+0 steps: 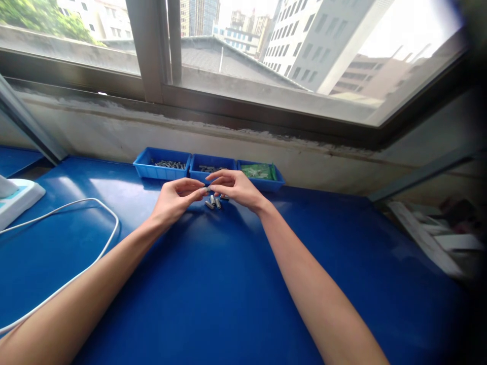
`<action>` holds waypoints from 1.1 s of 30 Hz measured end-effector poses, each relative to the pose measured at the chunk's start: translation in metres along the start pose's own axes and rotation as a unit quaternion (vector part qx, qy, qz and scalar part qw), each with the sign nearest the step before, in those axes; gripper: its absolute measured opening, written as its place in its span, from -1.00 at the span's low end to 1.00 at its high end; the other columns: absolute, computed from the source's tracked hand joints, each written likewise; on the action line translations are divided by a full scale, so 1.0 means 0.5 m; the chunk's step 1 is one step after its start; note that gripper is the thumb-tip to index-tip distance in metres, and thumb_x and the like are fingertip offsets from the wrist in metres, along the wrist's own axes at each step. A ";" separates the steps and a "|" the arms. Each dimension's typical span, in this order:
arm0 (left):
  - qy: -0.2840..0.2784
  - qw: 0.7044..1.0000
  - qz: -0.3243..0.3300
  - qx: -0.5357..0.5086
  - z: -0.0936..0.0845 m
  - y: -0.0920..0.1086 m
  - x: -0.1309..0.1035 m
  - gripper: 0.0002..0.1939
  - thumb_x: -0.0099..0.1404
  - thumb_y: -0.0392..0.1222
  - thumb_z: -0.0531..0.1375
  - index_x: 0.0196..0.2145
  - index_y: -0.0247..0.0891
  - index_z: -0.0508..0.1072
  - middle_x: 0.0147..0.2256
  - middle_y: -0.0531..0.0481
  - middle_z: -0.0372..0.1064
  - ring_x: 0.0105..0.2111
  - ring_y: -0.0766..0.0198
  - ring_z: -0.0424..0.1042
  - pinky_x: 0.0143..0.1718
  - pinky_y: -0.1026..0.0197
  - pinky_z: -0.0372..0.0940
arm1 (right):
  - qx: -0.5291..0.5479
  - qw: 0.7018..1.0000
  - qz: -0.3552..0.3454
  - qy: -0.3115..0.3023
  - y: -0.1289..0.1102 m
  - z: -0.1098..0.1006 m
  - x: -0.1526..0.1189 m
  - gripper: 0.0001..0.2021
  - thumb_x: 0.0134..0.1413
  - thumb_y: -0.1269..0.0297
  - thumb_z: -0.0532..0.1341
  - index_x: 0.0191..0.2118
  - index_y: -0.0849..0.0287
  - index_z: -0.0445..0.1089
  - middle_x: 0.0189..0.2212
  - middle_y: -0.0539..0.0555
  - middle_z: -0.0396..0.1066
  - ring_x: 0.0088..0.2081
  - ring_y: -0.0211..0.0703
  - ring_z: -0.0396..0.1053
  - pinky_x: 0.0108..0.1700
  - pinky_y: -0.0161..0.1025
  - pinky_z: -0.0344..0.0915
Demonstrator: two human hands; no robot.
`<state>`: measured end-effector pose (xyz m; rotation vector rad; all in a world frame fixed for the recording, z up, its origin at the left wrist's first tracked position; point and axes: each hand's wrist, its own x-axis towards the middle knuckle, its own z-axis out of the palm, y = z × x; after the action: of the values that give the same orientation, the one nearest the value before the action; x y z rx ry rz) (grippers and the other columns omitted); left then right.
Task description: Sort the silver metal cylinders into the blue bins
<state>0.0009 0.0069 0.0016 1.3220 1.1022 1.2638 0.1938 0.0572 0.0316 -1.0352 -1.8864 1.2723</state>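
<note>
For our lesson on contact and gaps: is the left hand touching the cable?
Apart. The head view shows bare tabletop all the way between the left hand and the nearest bend of the cable.

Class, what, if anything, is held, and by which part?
A small piece, between fingertips of the left hand and right hand; gripped part too small to tell.

A wide grey-brown metal-framed window (152, 56) fills the upper frame, with pale multi-storey buildings (304, 45) in bright daylight beyond. Below runs a scuffed off-white wall (323, 167); a glossy blue tabletop (213, 294) spans the lower frame.
</note>
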 end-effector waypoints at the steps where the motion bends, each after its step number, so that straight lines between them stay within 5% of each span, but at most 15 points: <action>1: 0.002 1.000 -0.008 -0.009 0.000 0.000 0.000 -0.53 0.06 0.06 0.43 -0.19 -0.34 0.56 -0.29 -0.17 0.60 -0.22 0.06 0.59 -0.10 0.10 0.46 | 0.008 1.000 0.000 -0.010 0.000 -0.001 -0.001 -0.67 -0.07 0.31 0.33 -0.10 0.22 0.52 -0.31 0.09 0.57 -0.37 -0.22 0.46 -0.34 -0.33 0.37; 13: 0.039 0.997 -0.052 -0.040 0.012 0.004 -0.003 -0.50 0.05 0.14 0.42 -0.27 -0.37 0.52 -0.33 -0.20 0.60 -0.28 0.07 0.61 -0.15 0.11 0.50 | 0.071 0.997 -0.012 -0.035 0.011 0.001 -0.003 -0.66 -0.17 0.17 0.45 -0.23 0.24 0.58 -0.32 0.10 0.59 -0.27 -0.12 0.53 -0.22 -0.25 0.42; 17: 0.015 1.000 -0.012 0.005 0.013 -0.004 0.000 -0.48 0.19 0.18 0.31 -0.15 -0.36 0.54 -0.23 -0.21 0.59 -0.19 0.04 0.59 -0.08 0.06 0.47 | 0.069 0.997 -0.027 0.003 0.016 -0.004 0.003 -0.64 -0.13 0.10 0.45 -0.23 0.25 0.58 -0.34 0.12 0.59 -0.33 -0.13 0.53 -0.23 -0.23 0.44; 19: 0.015 0.994 0.044 0.099 0.012 -0.010 0.000 -0.52 0.28 0.16 0.23 -0.10 -0.32 0.55 -0.16 -0.19 0.58 -0.14 0.05 0.57 -0.04 0.04 0.45 | 0.065 0.995 -0.042 0.069 0.023 -0.008 0.011 -0.65 -0.11 0.10 0.44 -0.24 0.25 0.57 -0.34 0.14 0.59 -0.35 -0.11 0.53 -0.26 -0.22 0.46; 23: -0.051 0.917 0.190 0.346 0.013 -0.022 -0.001 -0.58 0.35 0.08 0.17 0.02 -0.22 0.53 0.09 -0.18 0.44 0.13 -0.01 0.38 0.21 -0.07 0.24 | -0.049 0.958 -0.072 0.275 0.042 -0.020 0.026 -0.75 0.02 0.19 0.34 -0.22 0.25 0.54 -0.33 0.15 0.58 -0.39 -0.10 0.54 -0.27 -0.20 0.47; 25: -0.115 0.869 0.227 0.424 0.018 -0.026 -0.003 -0.53 0.37 0.10 0.14 0.13 -0.15 0.47 0.25 -0.17 0.26 0.30 -0.09 0.14 0.29 -0.16 0.10 | -0.166 0.927 -0.086 0.324 0.050 -0.028 0.026 -0.80 0.07 0.25 0.29 -0.20 0.22 0.55 -0.32 0.14 0.58 -0.40 -0.11 0.53 -0.20 -0.17 0.45; 29: -0.183 0.820 0.212 0.499 0.033 -0.030 -0.006 -0.44 0.40 0.19 0.05 0.28 0.00 0.29 0.39 -0.14 -0.05 0.39 -0.19 -0.12 0.29 -0.28 0.03 | -0.318 0.887 -0.092 0.322 0.062 -0.037 0.020 -0.81 0.10 0.33 0.24 -0.20 0.17 0.57 -0.30 0.11 0.59 -0.36 -0.10 0.51 -0.13 -0.16 0.41; 33: -0.193 0.801 0.201 0.530 0.041 -0.034 -0.005 -0.42 0.40 0.23 0.02 0.28 0.02 0.29 0.36 -0.17 0.03 0.37 -0.23 -0.06 0.29 -0.28 0.00 | -0.341 0.883 -0.092 0.308 0.065 -0.039 0.019 -0.80 0.12 0.30 0.22 -0.20 0.14 0.58 -0.28 0.09 0.60 -0.28 -0.07 0.53 -0.13 -0.19 0.40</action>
<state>0.0216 0.0056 -0.0155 2.6323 1.2996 0.5011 0.2139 0.0812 0.0083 -1.3544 -1.8553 0.0820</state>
